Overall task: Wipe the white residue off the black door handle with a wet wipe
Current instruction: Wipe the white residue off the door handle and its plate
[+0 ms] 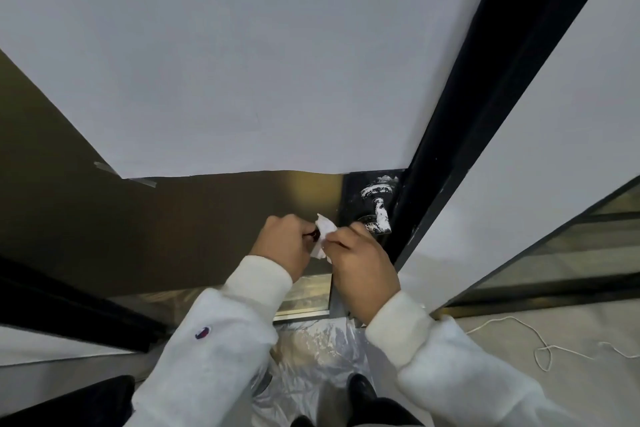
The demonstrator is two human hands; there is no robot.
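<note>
The black door handle (378, 208) sits on a black lock plate at the door's right edge, smeared with white residue on its lever and on the plate above. A crumpled white wet wipe (323, 236) is pinched between both hands, just left of and slightly below the handle. My left hand (285, 244) grips the wipe's left side. My right hand (360, 263) holds its right side, knuckles close under the lever. The wipe is apart from the handle.
White paper (242, 62) covers the upper door, taped over a brown panel (156, 225). A black door frame (485, 107) runs diagonally right of the handle. Clear plastic sheeting (311, 350) lies on the floor below, and a white cord (540, 347) lies at right.
</note>
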